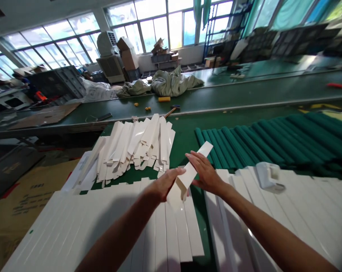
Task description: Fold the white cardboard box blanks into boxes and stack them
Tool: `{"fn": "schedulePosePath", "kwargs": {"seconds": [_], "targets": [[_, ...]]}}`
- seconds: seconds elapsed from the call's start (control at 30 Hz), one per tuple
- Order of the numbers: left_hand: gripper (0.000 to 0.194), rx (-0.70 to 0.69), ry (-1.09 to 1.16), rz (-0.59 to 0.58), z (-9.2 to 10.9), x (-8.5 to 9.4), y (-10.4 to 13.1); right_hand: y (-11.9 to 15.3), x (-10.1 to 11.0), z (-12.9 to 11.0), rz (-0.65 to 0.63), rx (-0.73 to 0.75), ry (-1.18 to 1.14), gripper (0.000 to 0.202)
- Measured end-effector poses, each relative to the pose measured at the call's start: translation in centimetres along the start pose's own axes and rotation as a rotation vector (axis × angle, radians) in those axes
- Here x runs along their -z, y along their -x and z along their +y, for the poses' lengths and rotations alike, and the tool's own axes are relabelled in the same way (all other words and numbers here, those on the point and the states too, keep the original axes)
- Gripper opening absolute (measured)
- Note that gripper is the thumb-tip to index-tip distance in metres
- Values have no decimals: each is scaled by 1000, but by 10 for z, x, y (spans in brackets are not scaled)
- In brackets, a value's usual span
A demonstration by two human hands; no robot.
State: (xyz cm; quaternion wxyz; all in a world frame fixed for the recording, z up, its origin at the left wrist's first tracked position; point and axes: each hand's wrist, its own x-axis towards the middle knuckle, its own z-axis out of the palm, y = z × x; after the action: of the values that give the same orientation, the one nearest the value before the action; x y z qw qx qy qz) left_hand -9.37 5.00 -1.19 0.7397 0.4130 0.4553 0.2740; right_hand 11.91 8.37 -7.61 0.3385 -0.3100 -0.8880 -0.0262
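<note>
At the centre of the frame, our left hand and right hand pinch the carton between fingers and thumbs. It looks light, slick and easily creased; we'd best hold its long edges, clear of the open end.

The head camera looks forward (and down) at the nearby hands.

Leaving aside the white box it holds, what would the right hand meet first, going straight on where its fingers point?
Probably the pile of white cartons, beyond a strip of green tabletop. The right hand seems raised, though depth is unclear, so it might pass above them.
</note>
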Motion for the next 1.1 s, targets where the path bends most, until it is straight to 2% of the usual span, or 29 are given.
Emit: {"fn": "schedulePosePath", "kwargs": {"seconds": [0.07,0.1,0.13,0.17,0.23,0.3,0.33,0.4,0.43,0.53,0.6,0.7,0.77,0.8,0.83,0.87,0.93,0.97,1.03,1.1], "targets": [[72,111,66,-127,2,-10,2,2,7,-1,32,-20,-104,69],[80,133,60,-148,3,-12,1,2,10,-4,52,-57,-148,66],[86,98,55,-126,3,-12,1,2,14,-7,80,-113,-177,65],[90,7,34,-71,3,-12,1,1,16,-11,115,-184,-188,64],[90,-299,-49,80,-1,-12,1,-3,17,-21,226,-354,-149,65],[93,-600,-131,218,-7,-19,1,-8,9,-32,366,-488,-52,65],[101,-692,-161,276,-10,-26,0,-10,1,-36,433,-521,1,66],[114,-771,-144,434,-12,-45,-6,-16,-17,-43,556,-542,113,64],[113,-782,-93,530,-12,-56,-11,-19,-27,-44,608,-544,176,61],[97,-800,102,772,-1,-80,-31,-26,-50,-45,684,-559,333,51],[87,-820,136,909,10,-87,-47,-28,-59,-45,673,-559,367,49],[87,-839,24,1135,23,-81,-69,-24,-62,-42,639,-536,319,51],[84,-835,-83,1217,28,-71,-79,-17,-56,-34,542,-410,186,55],[79,-837,-120,1219,29,-65,-83,-11,-52,-26,440,-332,98,56],[73,-846,-140,1202,30,-59,-86,-5,-47,-16,294,-304,33,55],[68,-863,-146,1173,29,-54,-89,1,-42,-3,126,-345,5,51],[64,-904,-135,1100,25,-48,-92,12,-35,28,-167,-607,71,38],[64,-917,-132,1065,22,-48,-92,16,-34,44,-250,-762,138,35],[64,-913,-149,997,16,-52,-93,20,-38,72,-345,-984,251,36],[64,-879,-195,923,10,-59,-92,19,-47,93,-425,-1064,290,39]]}}
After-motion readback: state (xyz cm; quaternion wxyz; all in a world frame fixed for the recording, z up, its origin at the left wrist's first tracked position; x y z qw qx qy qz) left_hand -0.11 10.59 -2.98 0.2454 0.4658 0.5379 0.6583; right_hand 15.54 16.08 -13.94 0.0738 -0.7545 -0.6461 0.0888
